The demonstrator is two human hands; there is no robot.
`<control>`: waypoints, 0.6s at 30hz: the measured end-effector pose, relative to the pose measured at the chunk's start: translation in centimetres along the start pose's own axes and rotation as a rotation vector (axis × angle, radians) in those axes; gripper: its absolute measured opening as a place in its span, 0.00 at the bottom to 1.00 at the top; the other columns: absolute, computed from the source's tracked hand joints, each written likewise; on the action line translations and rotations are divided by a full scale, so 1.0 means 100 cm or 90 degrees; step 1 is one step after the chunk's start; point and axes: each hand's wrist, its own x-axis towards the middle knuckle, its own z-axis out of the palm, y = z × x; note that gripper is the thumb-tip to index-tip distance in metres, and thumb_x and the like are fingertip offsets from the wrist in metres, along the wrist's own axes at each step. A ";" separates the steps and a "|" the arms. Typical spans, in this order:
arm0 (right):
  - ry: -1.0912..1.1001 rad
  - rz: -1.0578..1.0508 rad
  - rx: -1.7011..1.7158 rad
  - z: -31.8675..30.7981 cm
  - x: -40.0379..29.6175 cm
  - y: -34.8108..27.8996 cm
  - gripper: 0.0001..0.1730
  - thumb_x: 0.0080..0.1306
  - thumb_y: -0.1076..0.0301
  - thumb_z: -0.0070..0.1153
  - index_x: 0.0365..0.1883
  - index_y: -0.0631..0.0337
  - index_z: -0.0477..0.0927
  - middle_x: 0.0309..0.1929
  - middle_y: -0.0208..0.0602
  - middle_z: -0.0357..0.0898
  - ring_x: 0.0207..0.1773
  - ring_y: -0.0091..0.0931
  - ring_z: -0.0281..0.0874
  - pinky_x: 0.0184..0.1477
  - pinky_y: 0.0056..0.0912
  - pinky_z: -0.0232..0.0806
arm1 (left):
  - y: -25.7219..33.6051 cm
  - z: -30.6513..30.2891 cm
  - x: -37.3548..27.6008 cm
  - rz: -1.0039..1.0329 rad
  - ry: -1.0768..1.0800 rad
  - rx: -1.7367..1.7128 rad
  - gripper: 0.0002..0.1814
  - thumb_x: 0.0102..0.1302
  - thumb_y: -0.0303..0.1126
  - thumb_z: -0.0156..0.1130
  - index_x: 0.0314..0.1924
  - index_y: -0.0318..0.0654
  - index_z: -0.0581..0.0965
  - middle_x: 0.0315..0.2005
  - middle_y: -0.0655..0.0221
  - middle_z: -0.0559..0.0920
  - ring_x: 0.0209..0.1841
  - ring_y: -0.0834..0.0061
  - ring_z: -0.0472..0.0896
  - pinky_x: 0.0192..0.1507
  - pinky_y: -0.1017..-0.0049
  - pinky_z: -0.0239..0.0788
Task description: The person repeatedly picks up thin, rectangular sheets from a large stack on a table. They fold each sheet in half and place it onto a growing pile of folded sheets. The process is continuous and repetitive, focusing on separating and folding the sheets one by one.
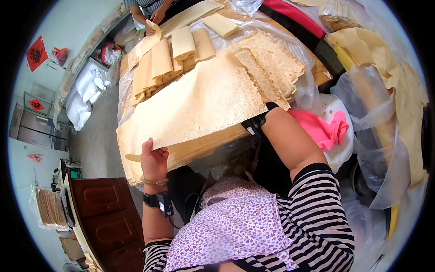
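A large pale-yellow thin sheet (200, 102), dry and rough-edged, is raised over a stack of similar sheets (204, 146) near the table's front edge. My left hand (154, 158) pinches its near left corner between thumb and fingers. My right hand is hidden beneath the sheet's right end; only the wrist with its black strap and the forearm show. Behind the raised sheet lie folded sheets (162, 58) in piles, and rough-edged sheets (272, 61) lie to the right.
Across the table a co-worker's hands (149, 29) hold a curled sheet. Clear plastic film (306, 68) covers part of the table. At the right are a pink cloth (323, 127) on a white surface and a draped yellowish sheet (407, 119). White sacks (90, 81) and a wooden cabinet (102, 204) stand left.
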 end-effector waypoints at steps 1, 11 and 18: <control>0.015 0.002 0.035 0.000 0.004 0.004 0.28 0.79 0.47 0.47 0.64 0.60 0.78 0.59 0.44 0.83 0.53 0.36 0.83 0.60 0.44 0.73 | 0.000 0.001 -0.001 0.012 0.000 -0.007 0.13 0.70 0.42 0.64 0.50 0.46 0.79 0.36 0.74 0.86 0.31 0.77 0.82 0.35 0.76 0.76; 0.068 0.373 0.558 -0.020 0.017 -0.035 0.29 0.81 0.46 0.42 0.63 0.59 0.78 0.58 0.40 0.83 0.55 0.34 0.82 0.57 0.38 0.75 | -0.026 -0.020 -0.016 -0.031 0.030 0.040 0.14 0.70 0.44 0.62 0.49 0.46 0.78 0.41 0.74 0.85 0.34 0.75 0.82 0.35 0.74 0.72; -0.107 0.115 -0.038 -0.058 0.026 -0.040 0.25 0.80 0.47 0.47 0.57 0.59 0.81 0.45 0.28 0.83 0.43 0.22 0.78 0.45 0.26 0.70 | -0.036 -0.007 -0.026 -0.083 -0.010 0.096 0.17 0.73 0.46 0.61 0.50 0.41 0.79 0.36 0.69 0.86 0.34 0.73 0.83 0.36 0.73 0.73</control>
